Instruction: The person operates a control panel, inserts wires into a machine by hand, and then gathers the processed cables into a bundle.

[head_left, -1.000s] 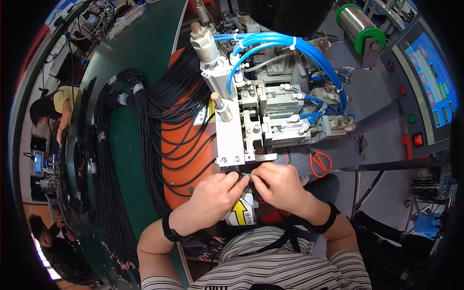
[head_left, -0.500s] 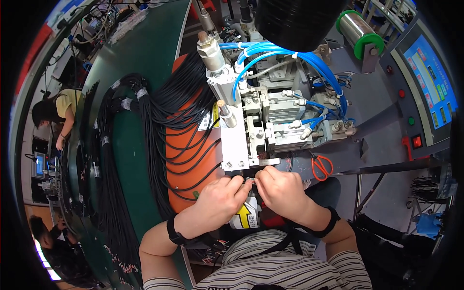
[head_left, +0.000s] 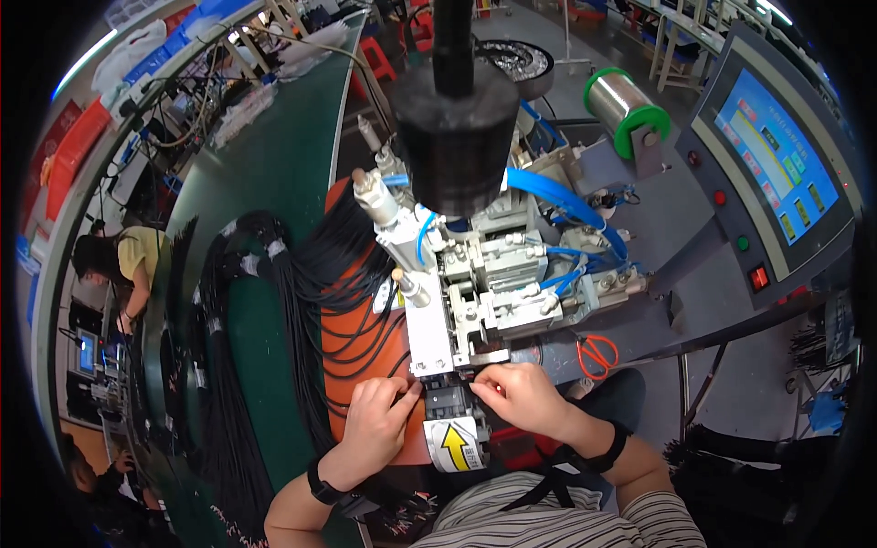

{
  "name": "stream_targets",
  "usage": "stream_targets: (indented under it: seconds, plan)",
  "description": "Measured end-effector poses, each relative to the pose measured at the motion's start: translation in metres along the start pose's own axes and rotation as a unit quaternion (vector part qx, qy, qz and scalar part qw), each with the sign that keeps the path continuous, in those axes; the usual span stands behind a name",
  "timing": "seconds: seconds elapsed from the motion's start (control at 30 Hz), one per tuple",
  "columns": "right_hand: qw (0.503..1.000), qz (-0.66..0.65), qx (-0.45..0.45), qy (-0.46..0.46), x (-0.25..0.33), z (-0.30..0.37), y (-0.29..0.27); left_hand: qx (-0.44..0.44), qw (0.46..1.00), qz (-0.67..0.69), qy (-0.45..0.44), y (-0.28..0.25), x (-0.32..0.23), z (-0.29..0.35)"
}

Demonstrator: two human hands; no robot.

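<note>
My left hand (head_left: 376,416) is closed in a pinch at the left side of a small dark fixture (head_left: 447,399), beside the black cables (head_left: 361,352). What its fingertips hold is hidden. My right hand (head_left: 525,395) has its fingers curled together at the right side of that fixture. A tiny reddish-white bit shows by the thumb, too small to name. Below the fixture sits a white label plate (head_left: 454,446) with a yellow arrow. Just beyond both hands stands the metal pneumatic machine (head_left: 429,338) with blue air hoses (head_left: 566,196).
Bundles of black cable (head_left: 224,365) lie on the green table (head_left: 260,338) at left. Red-handled scissors (head_left: 596,356) lie right of the machine. A solder wire spool (head_left: 626,110) and a touchscreen panel (head_left: 776,155) stand at right. A black cylinder (head_left: 454,137) hangs overhead. Another person (head_left: 132,260) works at far left.
My hands have parted from their shared pinch on thin wires, left hand to the left, right hand slightly right. The fixture between them is now exposed. The head view has tilted up.
</note>
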State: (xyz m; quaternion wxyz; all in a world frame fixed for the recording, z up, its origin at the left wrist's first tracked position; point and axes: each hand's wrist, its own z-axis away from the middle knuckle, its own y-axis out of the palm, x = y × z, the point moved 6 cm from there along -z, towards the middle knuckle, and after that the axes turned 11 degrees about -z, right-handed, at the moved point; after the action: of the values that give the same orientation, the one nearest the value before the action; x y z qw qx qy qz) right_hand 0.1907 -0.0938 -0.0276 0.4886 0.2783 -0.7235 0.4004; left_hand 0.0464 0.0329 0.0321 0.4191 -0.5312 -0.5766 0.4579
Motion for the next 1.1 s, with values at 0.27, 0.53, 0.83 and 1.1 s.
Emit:
stream_targets:
  seconds: [0.27,0.53,0.83,1.1]
  plan:
    - [0.994,-0.067,0.043,-0.081,0.050,0.023,-0.003,0.092,0.965,0.232,-0.085,-0.033,0.100,-0.059]
    - [0.980,-0.037,0.125,-0.152,0.088,0.013,0.058,0.080,0.894,0.407,-0.168,0.083,0.225,-0.197]
    - [0.977,0.025,0.120,-0.176,0.099,0.007,0.078,0.015,0.972,0.233,-0.037,0.105,0.241,-0.267]
    - [0.976,0.045,0.115,-0.179,0.095,0.004,0.080,0.103,0.939,0.251,-0.211,0.112,0.240,-0.308]
